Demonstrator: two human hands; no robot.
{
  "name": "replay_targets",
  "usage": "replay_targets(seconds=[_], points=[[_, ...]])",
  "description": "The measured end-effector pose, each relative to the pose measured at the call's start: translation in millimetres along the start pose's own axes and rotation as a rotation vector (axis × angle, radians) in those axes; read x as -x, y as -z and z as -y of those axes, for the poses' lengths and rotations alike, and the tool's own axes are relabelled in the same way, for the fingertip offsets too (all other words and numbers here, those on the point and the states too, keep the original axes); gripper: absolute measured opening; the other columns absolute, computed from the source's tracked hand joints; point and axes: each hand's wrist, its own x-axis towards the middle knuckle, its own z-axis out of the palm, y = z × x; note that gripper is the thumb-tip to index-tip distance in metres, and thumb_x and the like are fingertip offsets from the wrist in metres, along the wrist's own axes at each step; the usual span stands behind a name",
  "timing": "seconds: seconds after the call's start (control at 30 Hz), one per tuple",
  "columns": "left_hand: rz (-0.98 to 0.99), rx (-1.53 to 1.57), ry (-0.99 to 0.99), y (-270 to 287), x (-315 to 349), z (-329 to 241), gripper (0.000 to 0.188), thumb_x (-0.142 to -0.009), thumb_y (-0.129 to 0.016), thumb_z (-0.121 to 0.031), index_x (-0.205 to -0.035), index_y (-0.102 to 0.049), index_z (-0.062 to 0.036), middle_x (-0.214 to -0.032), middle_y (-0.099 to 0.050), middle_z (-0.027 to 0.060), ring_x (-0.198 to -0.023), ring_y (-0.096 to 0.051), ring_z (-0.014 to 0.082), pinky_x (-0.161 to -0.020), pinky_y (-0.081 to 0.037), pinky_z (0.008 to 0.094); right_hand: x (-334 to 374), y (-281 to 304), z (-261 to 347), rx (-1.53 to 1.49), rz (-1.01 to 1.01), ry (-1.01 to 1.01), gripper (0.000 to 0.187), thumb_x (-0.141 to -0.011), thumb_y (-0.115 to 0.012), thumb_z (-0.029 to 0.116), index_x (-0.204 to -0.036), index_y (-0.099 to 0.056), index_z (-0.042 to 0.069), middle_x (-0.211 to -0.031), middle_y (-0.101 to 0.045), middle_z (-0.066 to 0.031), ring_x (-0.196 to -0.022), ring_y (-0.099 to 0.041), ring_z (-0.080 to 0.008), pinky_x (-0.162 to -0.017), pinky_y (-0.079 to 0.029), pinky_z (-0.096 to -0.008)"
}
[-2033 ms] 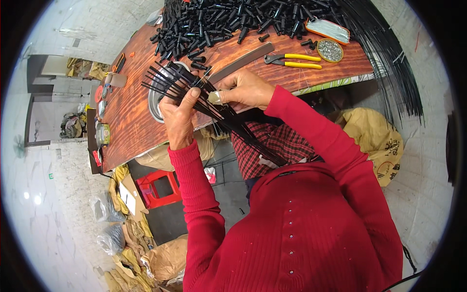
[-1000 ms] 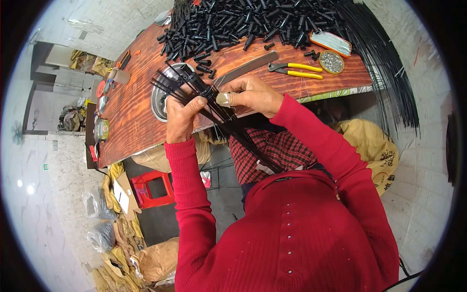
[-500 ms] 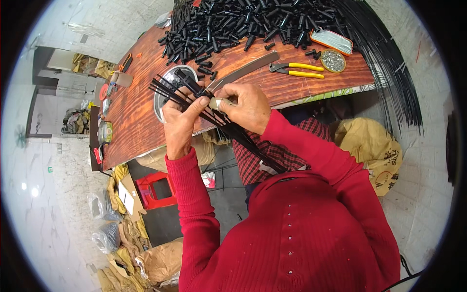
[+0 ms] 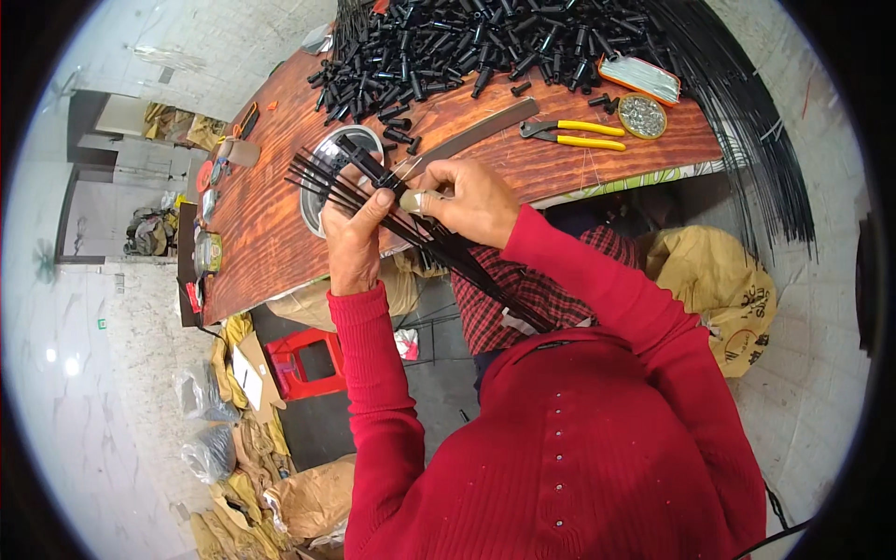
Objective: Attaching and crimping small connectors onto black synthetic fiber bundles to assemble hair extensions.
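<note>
My left hand (image 4: pixel 353 245) is closed round a bundle of thin black rods (image 4: pixel 322 184) that slants down to my lap. At the top of the grip a black tubular fitting (image 4: pixel 364 157) sticks out past my left thumb. The fingertips of my right hand (image 4: pixel 474 203) pinch at the fitting's lower end, right beside the left thumb. A tan finger cover wraps one digit of the right hand. What exactly lies between the right fingertips is hidden. Just beyond both hands stands a round metal-rimmed bowl (image 4: pixel 312 213) with small black pieces in it.
A large heap of black tubular fittings (image 4: pixel 448 47) covers the table's far side. Yellow-handled pliers (image 4: pixel 583 133), a grey bar (image 4: pixel 476 131), a round dish of small metal parts (image 4: pixel 642 116) and an orange-rimmed tray (image 4: pixel 640 78) lie to the right. Long black rods (image 4: pixel 747 121) hang over the right edge.
My left hand has turned slightly, with its fingers now more hidden behind the rods. The right hand keeps pinching at nearly the same spot. The whole view has shifted a little.
</note>
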Motion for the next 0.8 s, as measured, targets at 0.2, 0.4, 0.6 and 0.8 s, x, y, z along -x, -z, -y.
replay_targets(seconds=[0.2, 0.4, 0.6, 0.8], points=[[0.018, -0.020, -0.029, 3.8, 0.0, 0.3, 0.050, -0.079, -0.080, -0.009, -0.120, -0.056, 0.0047, -0.103, -0.068, 0.0099, -0.093, -0.065, 0.0177, -0.085, -0.052, 0.0302, -0.3, 12.4, 11.1, -0.398, 0.247, -0.264, 0.017, -0.092, -0.068, 0.020, -0.094, -0.065, 0.004, -0.083, -0.063, 0.0006, -0.071, -0.057, -0.0039, -0.059, -0.047, -0.0203], [0.025, -0.003, -0.015, 9.7, -0.8, 1.9, 0.049, -0.080, -0.080, -0.010, -0.120, -0.057, 0.0052, -0.102, -0.069, 0.0111, -0.092, -0.067, 0.0179, -0.086, -0.053, 0.0309, 3.5, 4.1, 16.1, -0.174, 0.103, -0.127, 0.018, -0.088, -0.070, 0.019, -0.092, -0.065, 0.002, -0.073, -0.062, -0.0046, -0.064, -0.057, -0.0094, -0.056, -0.045, -0.0264], [0.024, 0.010, -0.035, 19.4, -2.7, 10.3, 0.048, -0.081, -0.079, -0.010, -0.120, -0.058, 0.0057, -0.099, -0.069, 0.0091, -0.090, -0.067, 0.0169, -0.083, -0.053, 0.0293, 10.6, -6.7, 23.9, 0.093, -0.127, -0.019, 0.019, -0.083, -0.072, 0.017, -0.084, -0.061, 0.002, -0.066, -0.060, -0.0119, -0.060, -0.058, -0.0221, -0.058, -0.044, -0.0372], [-0.027, -0.001, 0.054, 8.5, 5.6, -5.0, 0.044, -0.079, -0.079, -0.005, -0.118, -0.061, 0.0049, -0.098, -0.069, 0.0075, -0.084, -0.065, 0.0141, -0.078, -0.053, 0.0271, 12.3, -9.1, 19.1, 0.186, -0.143, 0.035, 0.023, -0.082, -0.074, 0.018, -0.091, -0.060, 0.002, -0.075, -0.064, -0.0086, -0.064, -0.062, -0.0224, -0.060, -0.047, -0.0372]])
